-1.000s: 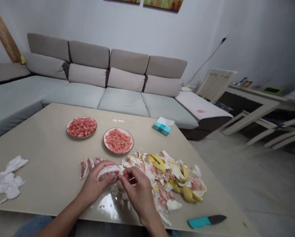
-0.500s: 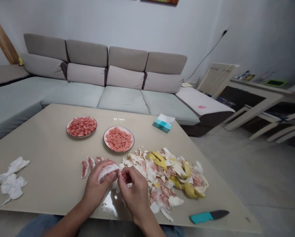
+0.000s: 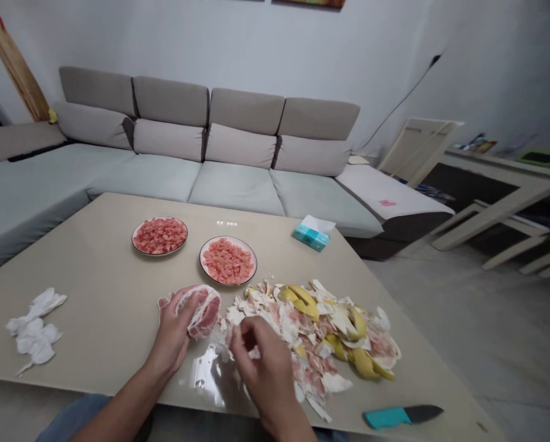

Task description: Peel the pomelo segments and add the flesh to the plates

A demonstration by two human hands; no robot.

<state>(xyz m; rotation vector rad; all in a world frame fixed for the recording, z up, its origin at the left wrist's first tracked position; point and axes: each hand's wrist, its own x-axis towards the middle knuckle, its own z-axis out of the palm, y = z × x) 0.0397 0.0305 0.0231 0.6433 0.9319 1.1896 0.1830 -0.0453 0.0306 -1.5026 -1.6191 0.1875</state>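
Observation:
My left hand (image 3: 170,341) is wrapped round a chunk of peeled pomelo (image 3: 207,312), with its pink flesh and white membrane turned up. To the right, apart from the chunk, my right hand (image 3: 266,365) is closed in a pinch; what it holds, if anything, is too small to make out. Beside that hand spreads a heap of pomelo peel (image 3: 302,301), yellow rind mixed with white pith and pinkish membrane. Some pomelo segments (image 3: 163,302) lie on the table behind my left hand, mostly hidden by it.
Two plates of pink pomelo pulp, one left (image 3: 159,235) and one nearer the middle (image 3: 229,261), stand beyond my hands. A teal-handled knife (image 3: 404,415) lies at the front right edge. Crumpled tissues (image 3: 36,331) are at left, a tissue pack (image 3: 312,234) at back right, and a sofa (image 3: 238,184) behind.
My hands have drawn apart. My left hand has turned the pomelo chunk so its pink face shows, and my right hand has pulled away from it toward the peel heap. The view has shifted slightly.

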